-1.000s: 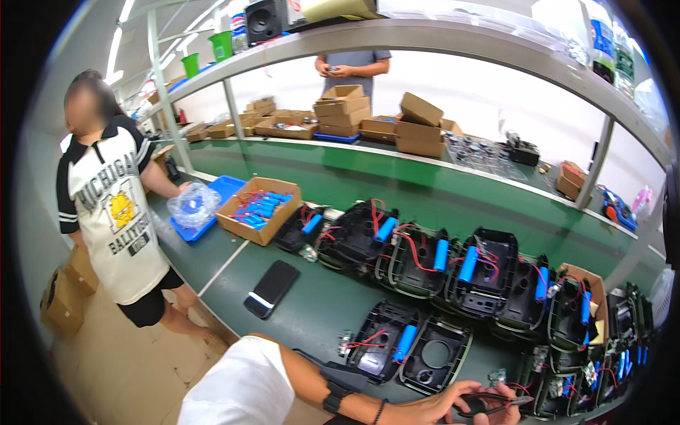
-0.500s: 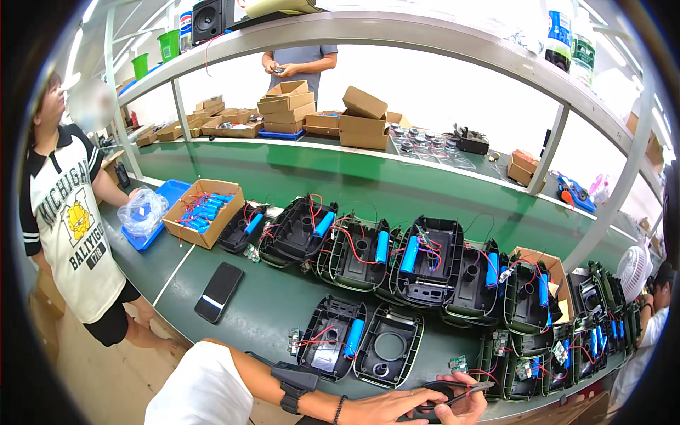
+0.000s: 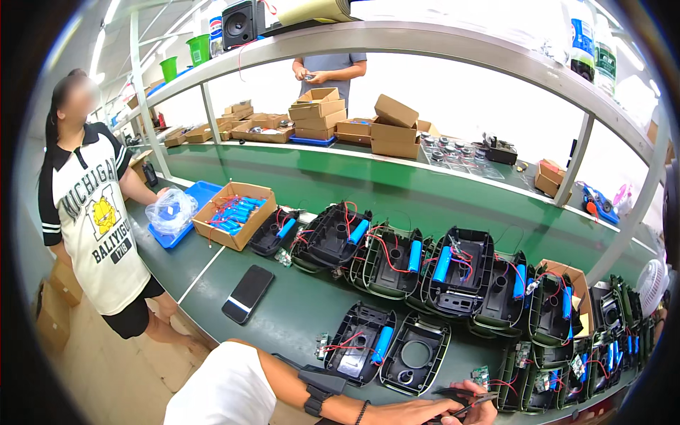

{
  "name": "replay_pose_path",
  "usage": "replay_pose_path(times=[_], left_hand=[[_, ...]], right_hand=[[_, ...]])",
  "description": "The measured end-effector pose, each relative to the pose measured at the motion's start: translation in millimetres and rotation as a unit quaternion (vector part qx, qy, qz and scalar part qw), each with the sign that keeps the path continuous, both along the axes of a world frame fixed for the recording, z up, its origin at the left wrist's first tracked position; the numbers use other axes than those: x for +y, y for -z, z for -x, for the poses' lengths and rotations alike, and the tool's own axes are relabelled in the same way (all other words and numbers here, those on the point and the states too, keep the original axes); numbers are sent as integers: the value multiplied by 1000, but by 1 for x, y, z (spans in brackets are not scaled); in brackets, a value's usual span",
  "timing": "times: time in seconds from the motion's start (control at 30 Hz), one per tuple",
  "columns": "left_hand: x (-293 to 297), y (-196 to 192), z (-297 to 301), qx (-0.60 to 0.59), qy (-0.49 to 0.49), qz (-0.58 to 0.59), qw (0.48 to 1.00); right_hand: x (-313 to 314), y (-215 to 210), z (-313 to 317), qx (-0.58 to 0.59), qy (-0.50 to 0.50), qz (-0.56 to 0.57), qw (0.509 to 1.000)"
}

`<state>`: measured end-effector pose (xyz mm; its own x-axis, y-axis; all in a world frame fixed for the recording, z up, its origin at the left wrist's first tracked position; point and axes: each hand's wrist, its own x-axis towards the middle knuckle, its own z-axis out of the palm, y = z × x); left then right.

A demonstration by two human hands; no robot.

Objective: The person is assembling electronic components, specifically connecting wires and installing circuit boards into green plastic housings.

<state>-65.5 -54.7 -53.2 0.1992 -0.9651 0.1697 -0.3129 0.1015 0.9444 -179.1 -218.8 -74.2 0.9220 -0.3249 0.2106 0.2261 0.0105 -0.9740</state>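
My left hand [image 3: 425,412] grasps black pliers [image 3: 460,402] just below the open black case [image 3: 365,342]; a phone [image 3: 248,293] lies left of it.

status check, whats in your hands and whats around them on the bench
Hand gripping black pliers, other hand out of view. Open black housings with blue cells beside. Phone lies well clear.

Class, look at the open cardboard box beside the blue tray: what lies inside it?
The cardboard box holds a loose pile of blue cylindrical battery cells with red wires attached. Whatever lies beneath that pile, and the box floor, is covered.
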Motion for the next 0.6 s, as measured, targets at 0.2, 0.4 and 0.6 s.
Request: replay_pose_path(times=[0.2,0.4,0.6], left_hand=[[0,-2,-1,11,13,25,1000],[1,-7,-1,22,15,29,999],[1,-9,-1,34,17,12,999]], right_hand=[[-3,10,6,51,11,-2,999],[3,-10,0,53,11,103,993],[2,-5,2,85,10,57,995]])
